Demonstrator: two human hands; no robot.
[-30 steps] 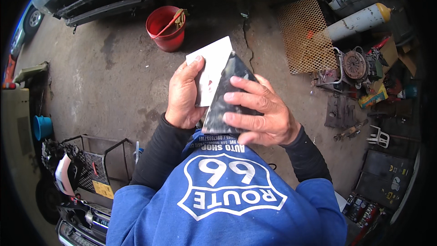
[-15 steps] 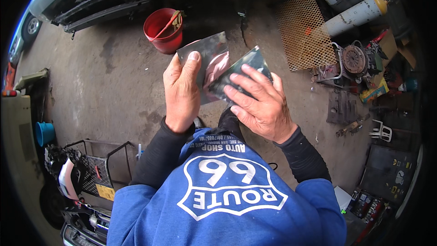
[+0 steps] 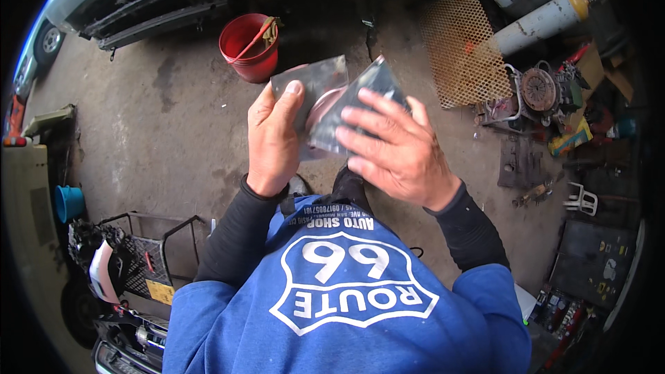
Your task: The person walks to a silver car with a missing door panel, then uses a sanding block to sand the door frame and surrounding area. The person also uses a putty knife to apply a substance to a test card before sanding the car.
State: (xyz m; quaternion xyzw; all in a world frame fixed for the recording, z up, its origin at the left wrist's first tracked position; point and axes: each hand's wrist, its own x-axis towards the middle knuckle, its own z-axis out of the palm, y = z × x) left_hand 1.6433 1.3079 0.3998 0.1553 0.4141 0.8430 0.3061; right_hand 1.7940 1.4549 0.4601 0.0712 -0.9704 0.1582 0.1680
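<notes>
My left hand (image 3: 275, 145) holds a thin, dark, mirror-like plate (image 3: 305, 77), its thumb on the upper face and its fingers behind the plate, hidden. A pinkish reflection shows on that plate. My right hand (image 3: 405, 149) has a second shiny, flat, square-cornered plate (image 3: 377, 83) in its grip, several fingers spread over the face. This second plate overlaps the right part of the first, tilted with one corner pointing away from me. What the plates are exactly, I cannot tell. Both hands are raised in front of my chest, above the floor.
A red bucket (image 3: 248, 66) with a cloth stands beyond my left hand. At right are an expanded-metal mesh panel (image 3: 465, 48), a gas cylinder (image 3: 537, 28), and car parts (image 3: 540, 90). A black metal frame rack (image 3: 166, 249) and a blue bucket (image 3: 69, 203) are at left.
My right hand has shifted slightly toward me with its plate, which now overlaps more of the left plate and points more steeply away. My left hand has hardly moved.
</notes>
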